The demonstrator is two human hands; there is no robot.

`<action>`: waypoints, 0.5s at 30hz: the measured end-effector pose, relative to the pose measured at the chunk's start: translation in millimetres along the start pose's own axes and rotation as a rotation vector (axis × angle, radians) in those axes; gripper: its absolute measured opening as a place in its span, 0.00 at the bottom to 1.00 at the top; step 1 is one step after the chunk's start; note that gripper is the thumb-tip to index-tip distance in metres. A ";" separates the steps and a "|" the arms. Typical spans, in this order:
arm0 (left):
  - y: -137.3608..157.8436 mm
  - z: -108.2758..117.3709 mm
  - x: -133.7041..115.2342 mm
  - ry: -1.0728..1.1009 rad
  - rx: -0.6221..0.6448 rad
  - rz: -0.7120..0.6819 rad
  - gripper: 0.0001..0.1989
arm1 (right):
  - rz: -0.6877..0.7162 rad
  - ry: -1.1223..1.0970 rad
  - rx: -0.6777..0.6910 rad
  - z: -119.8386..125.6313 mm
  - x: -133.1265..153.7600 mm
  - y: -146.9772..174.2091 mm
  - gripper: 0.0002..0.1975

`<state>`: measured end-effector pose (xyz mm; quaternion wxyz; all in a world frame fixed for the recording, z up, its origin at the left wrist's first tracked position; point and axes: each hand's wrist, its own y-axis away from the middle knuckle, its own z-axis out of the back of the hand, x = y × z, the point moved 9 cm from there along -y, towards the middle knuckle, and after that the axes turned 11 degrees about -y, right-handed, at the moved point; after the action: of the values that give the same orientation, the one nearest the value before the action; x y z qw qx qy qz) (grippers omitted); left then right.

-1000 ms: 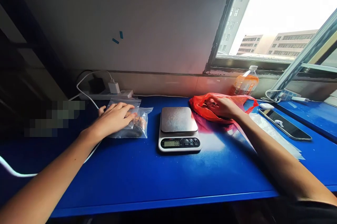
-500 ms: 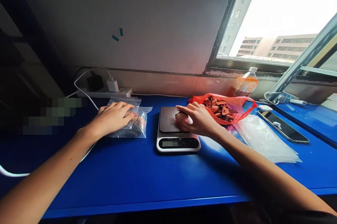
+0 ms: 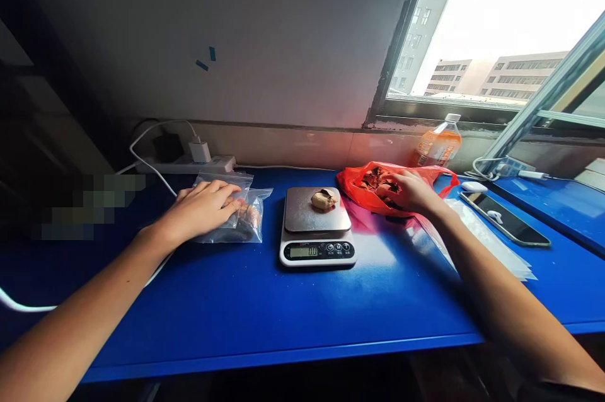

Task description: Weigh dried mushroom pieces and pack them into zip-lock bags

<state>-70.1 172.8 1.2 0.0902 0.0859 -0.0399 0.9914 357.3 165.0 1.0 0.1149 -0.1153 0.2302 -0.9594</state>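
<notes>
My left hand [image 3: 201, 210] lies flat with fingers stretched over clear zip bags [image 3: 250, 225] that hold brownish pieces. In the middle stands a white digital kitchen scale [image 3: 316, 238] with a metal plate, its display reading 0.0. One pale, shell-like dried piece [image 3: 324, 200] rests on that plate. To the right, my right hand [image 3: 412, 193] reaches into a red plastic bag [image 3: 352, 186] of dried reddish-brown pieces [image 3: 373, 179]. Its fingers curl together among them; whatever they hold is partly hidden.
Flat clear bags [image 3: 491, 241] lie by my right forearm, beside a phone [image 3: 508, 219] with a white earbud on it. An orange drink bottle [image 3: 439, 142] stands behind the red bag. A power strip [image 3: 189, 166] with a charger and white cable [image 3: 155, 172] sits back left.
My right hand has let go of the pale dried piece on the scale plate and moved right into the red bag. My left hand stays on the zip bags.
</notes>
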 end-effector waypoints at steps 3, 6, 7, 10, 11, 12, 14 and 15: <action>-0.2 1.4 -1.2 -0.004 0.001 0.003 0.28 | -0.032 0.020 0.056 -16.9 1.4 -5.6 0.12; -1.3 -0.2 -1.6 0.004 0.007 -0.001 0.27 | -0.066 0.033 0.074 -24.0 -1.7 -9.0 0.13; -1.8 -1.2 -1.7 0.005 0.010 -0.004 0.27 | -0.074 0.033 0.072 -25.2 -3.5 -9.2 0.13; -2.9 -3.3 -1.0 0.000 0.012 -0.007 0.27 | -0.066 0.008 0.073 -28.4 -6.9 -8.5 0.16; -3.2 -3.7 -0.7 -0.002 0.012 -0.007 0.27 | -0.054 -0.010 0.073 -29.0 -6.9 -8.3 0.16; -3.3 -3.9 -0.6 -0.002 0.011 -0.007 0.27 | -0.040 -0.031 0.070 -29.0 -6.5 -8.4 0.16; -3.2 -3.7 -0.6 -0.002 0.011 -0.008 0.27 | -0.012 -0.079 0.047 -25.8 -5.3 -9.7 0.15; -2.9 -3.1 -0.6 -0.001 0.009 -0.008 0.27 | -0.001 -0.103 0.028 -22.7 -4.9 -10.7 0.15</action>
<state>-69.5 175.8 -1.8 0.0936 0.0869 -0.0351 0.9912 353.8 185.1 -14.5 0.1277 -0.1631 0.2102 -0.9555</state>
